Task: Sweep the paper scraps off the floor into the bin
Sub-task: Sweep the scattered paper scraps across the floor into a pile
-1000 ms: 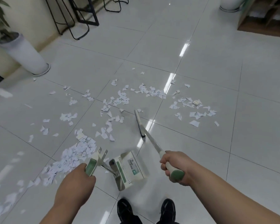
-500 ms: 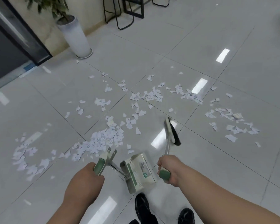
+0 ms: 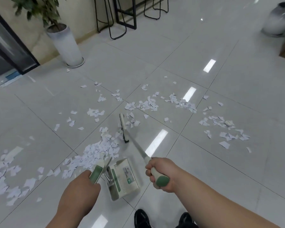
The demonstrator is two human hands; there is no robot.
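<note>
Head view: the right hand (image 3: 160,176) is wrapped round the green end of the broom (image 3: 124,130) and the left hand (image 3: 82,186) grips the dustpan (image 3: 124,180) by its handle. Whether the pan rests on the floor (image 3: 212,170) is unclear. The broom's shaft runs from the right hand away and leftward, with the bristles facing left, just beside the main heap of paper scraps (image 3: 99,150). Short, low strokes toward that heap should gather the strays, with the pan's lip pressed flat. No bin shows.

Dustpan label (image 3: 127,174) unreadable (too small); shoes (image 3: 142,218) cut by bottom edge.
</note>
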